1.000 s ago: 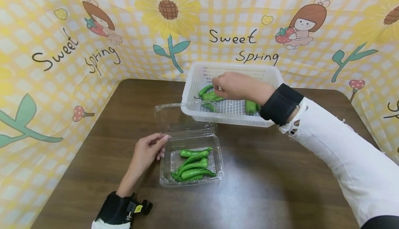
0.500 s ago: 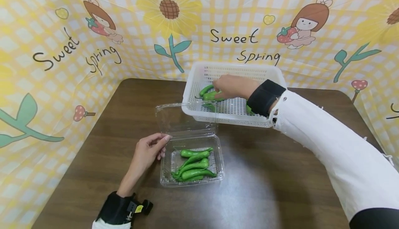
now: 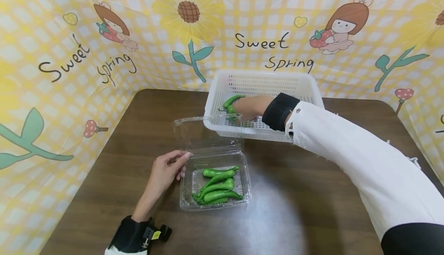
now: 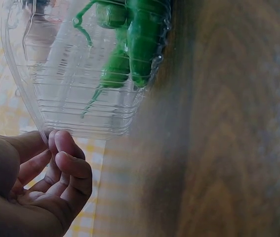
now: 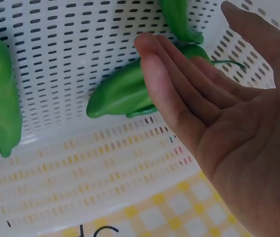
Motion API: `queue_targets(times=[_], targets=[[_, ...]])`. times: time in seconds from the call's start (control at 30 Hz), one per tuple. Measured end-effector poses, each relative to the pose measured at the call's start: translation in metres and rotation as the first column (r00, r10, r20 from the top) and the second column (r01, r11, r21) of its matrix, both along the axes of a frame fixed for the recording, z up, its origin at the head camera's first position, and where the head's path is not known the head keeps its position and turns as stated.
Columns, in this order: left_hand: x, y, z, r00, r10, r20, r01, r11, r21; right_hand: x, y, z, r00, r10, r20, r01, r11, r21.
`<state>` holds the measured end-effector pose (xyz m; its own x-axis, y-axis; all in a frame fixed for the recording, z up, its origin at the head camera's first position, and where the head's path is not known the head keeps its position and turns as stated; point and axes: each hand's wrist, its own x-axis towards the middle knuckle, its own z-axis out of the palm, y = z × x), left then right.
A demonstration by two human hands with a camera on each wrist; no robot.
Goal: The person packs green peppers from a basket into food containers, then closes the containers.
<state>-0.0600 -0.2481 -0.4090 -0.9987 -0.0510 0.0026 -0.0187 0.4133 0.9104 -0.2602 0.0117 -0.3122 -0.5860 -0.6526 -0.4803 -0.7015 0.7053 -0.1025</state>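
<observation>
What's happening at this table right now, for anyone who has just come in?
A person is working with green peppers at a brown table. The right hand reaches into the white basket, its straight fingers against a pepper there without gripping it. The left hand rests at the edge of an open clear plastic box, fingers loosely curled, touching its rim. Several peppers already lie in that box, with more in the basket.
</observation>
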Motion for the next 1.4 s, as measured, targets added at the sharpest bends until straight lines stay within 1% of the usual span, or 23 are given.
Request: queue_targets(times=[0.1,0.23,0.33,0.47,0.53,0.57,0.67,0.7,0.77,0.9,0.93,1.03,1.1,1.17,1.27,1.33,1.4], targets=[[0.0,0.0,0.0,1.0,0.005,0.004,-0.005,1.0,0.003,-0.001,-0.002,-0.003,0.999,-0.012,0.037,0.011,1.0,0.026],[0.0,0.0,0.0,1.0,0.007,0.012,-0.007,1.0,0.008,-0.002,-0.005,-0.005,0.998,-0.029,0.05,0.026,0.998,0.051],[0.0,0.0,-0.001,1.0,0.004,0.01,-0.004,1.0,0.007,-0.003,-0.007,-0.005,0.996,-0.051,0.068,0.048,0.998,0.048],[-0.001,0.0,-0.001,1.0,0.0,0.0,0.0,1.0,0.005,0.0,-0.007,-0.007,0.986,-0.113,0.126,0.118,0.992,-0.034],[-0.001,0.0,0.0,1.0,0.0,-0.003,0.0,1.0,0.003,-0.001,-0.006,-0.011,0.977,-0.15,0.154,0.164,0.983,-0.084],[-0.001,0.001,0.001,1.0,-0.001,-0.005,0.001,1.0,0.005,-0.002,-0.006,-0.014,0.976,-0.15,0.16,0.167,0.98,-0.103],[-0.001,0.001,0.002,1.0,0.001,-0.004,-0.001,1.0,0.006,-0.007,-0.006,-0.024,0.97,-0.189,0.156,0.208,0.97,-0.122],[-0.001,0.001,0.002,1.0,0.001,-0.002,-0.001,1.0,0.007,-0.012,-0.005,-0.031,0.968,-0.192,0.159,0.214,0.968,-0.135],[-0.001,0.001,0.002,1.0,0.001,0.003,-0.001,1.0,0.011,-0.013,-0.004,-0.034,0.968,-0.202,0.149,0.222,0.966,-0.133],[-0.001,0.001,0.002,1.0,0.002,0.009,-0.002,1.0,0.013,-0.011,-0.004,-0.034,0.964,-0.221,0.15,0.241,0.961,-0.136],[-0.001,0.001,0.002,1.0,0.002,0.008,-0.002,1.0,0.014,-0.006,-0.006,-0.028,0.96,-0.241,0.146,0.259,0.957,-0.127],[-0.001,0.001,0.002,1.0,0.002,0.003,-0.002,1.0,0.013,-0.005,-0.006,-0.026,0.953,-0.265,0.149,0.284,0.952,-0.117],[-0.001,0.001,0.002,1.0,0.001,0.0,-0.001,1.0,0.016,-0.005,-0.006,-0.025,0.96,-0.249,0.131,0.262,0.96,-0.094],[-0.001,0.001,0.002,1.0,0.0,-0.003,0.0,1.0,0.018,-0.006,-0.006,-0.023,0.97,-0.212,0.116,0.22,0.973,-0.064],[-0.001,0.001,0.001,1.0,-0.003,-0.005,0.003,1.0,0.016,-0.008,-0.005,-0.023,0.979,-0.168,0.114,0.173,0.984,-0.035],[-0.001,0.0,0.001,1.0,-0.006,-0.006,0.006,1.0,0.013,-0.01,-0.003,-0.023,0.98,-0.155,0.127,0.16,0.987,-0.025],[-0.001,0.0,0.001,1.0,-0.006,-0.006,0.006,1.0,0.01,-0.012,-0.002,-0.023,0.978,-0.16,0.133,0.164,0.986,-0.015]])
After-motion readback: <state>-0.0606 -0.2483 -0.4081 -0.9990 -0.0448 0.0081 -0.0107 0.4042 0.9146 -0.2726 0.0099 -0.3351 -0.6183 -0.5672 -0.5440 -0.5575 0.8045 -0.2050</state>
